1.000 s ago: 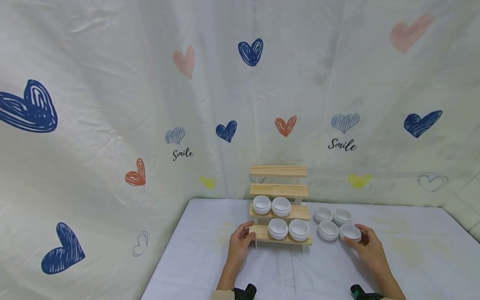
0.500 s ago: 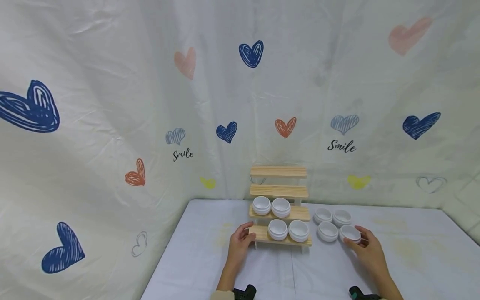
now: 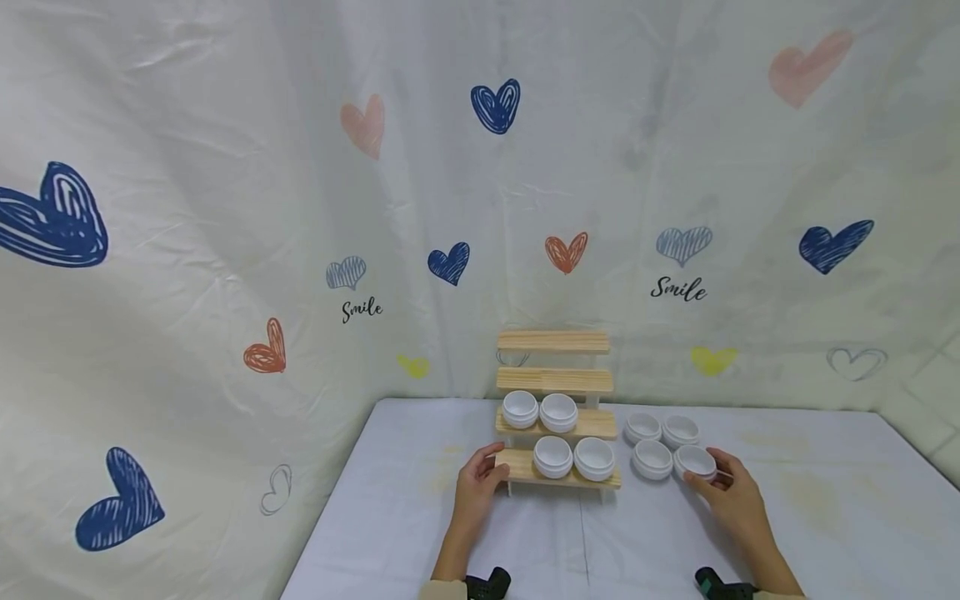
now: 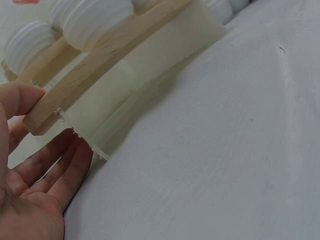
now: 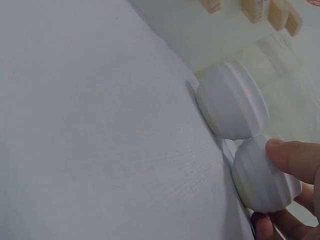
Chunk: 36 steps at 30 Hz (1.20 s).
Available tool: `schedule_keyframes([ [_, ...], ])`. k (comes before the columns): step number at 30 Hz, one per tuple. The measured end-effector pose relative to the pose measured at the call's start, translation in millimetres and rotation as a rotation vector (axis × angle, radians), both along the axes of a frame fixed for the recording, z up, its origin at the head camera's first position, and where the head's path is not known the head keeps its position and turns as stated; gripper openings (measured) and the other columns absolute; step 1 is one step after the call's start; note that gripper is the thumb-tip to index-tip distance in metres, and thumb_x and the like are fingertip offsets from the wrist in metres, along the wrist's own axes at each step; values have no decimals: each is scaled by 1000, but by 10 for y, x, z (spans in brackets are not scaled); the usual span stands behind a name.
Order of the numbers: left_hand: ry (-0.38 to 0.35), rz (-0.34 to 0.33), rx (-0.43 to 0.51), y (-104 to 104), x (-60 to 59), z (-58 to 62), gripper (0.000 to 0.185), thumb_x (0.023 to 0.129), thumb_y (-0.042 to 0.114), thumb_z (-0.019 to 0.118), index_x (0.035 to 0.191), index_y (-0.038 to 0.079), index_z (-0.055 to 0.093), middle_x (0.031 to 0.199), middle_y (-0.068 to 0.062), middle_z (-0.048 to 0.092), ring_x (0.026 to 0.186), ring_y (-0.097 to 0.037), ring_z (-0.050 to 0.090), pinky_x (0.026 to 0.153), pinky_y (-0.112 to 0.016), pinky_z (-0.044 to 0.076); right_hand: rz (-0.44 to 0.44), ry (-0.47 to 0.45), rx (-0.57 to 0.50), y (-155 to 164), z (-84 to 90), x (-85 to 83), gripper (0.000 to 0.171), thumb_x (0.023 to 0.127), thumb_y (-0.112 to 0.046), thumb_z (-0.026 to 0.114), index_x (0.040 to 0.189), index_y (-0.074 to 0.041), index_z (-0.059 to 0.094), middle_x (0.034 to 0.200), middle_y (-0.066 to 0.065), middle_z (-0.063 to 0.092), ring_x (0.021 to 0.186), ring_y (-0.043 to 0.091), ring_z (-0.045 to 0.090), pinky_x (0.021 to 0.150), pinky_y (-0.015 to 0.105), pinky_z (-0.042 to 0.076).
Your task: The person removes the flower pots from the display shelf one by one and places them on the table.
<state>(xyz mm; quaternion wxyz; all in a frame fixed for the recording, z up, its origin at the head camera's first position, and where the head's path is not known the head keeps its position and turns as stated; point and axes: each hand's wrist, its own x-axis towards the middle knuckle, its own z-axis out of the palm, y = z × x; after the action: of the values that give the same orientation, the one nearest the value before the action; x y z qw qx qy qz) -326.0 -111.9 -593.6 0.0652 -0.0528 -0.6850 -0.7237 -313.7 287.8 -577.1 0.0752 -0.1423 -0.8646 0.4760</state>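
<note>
Right hand [image 3: 731, 498] pinched near-right white bowl [image 3: 695, 461] w/ curled fingers, left hand [image 3: 476, 487] gripped wooden rack [image 3: 557, 417]; a careless lift could've knocked neighbouring bowl [image 3: 652, 458].

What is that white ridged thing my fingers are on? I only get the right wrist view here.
Observer: A small white bowl, the near right one of four on the table; your right hand grips it.
Operator: And those wooden ends at the top?
Observer: A four-step wooden rack, left of the bowls. Its two lower steps carry two bowls each; the top two are bare.
Operator: Where is the other hand?
Observer: The left hand holds the left end of the lowest step, thumb on top and fingers below.
</note>
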Motion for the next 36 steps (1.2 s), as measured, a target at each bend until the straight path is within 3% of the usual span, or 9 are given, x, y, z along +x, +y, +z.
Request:
schedule_keyframes([
  [28, -32, 5, 0, -1, -21, 2, 40, 93, 9, 70, 133, 4, 64, 115, -18, 70, 96, -9, 65, 83, -20, 55, -8, 23, 6, -9, -27, -1, 80, 93, -29, 74, 153, 4, 33, 145, 32, 45, 124, 40, 52, 67, 4, 34],
  [36, -24, 3, -5, 6, 3, 31, 42, 94, 10, 69, 135, 1, 62, 117, -21, 70, 95, -9, 66, 82, -19, 55, -4, 20, -4, -15, -13, 4, 81, 93, -31, 74, 154, 4, 32, 146, 33, 44, 125, 42, 50, 67, 3, 33],
])
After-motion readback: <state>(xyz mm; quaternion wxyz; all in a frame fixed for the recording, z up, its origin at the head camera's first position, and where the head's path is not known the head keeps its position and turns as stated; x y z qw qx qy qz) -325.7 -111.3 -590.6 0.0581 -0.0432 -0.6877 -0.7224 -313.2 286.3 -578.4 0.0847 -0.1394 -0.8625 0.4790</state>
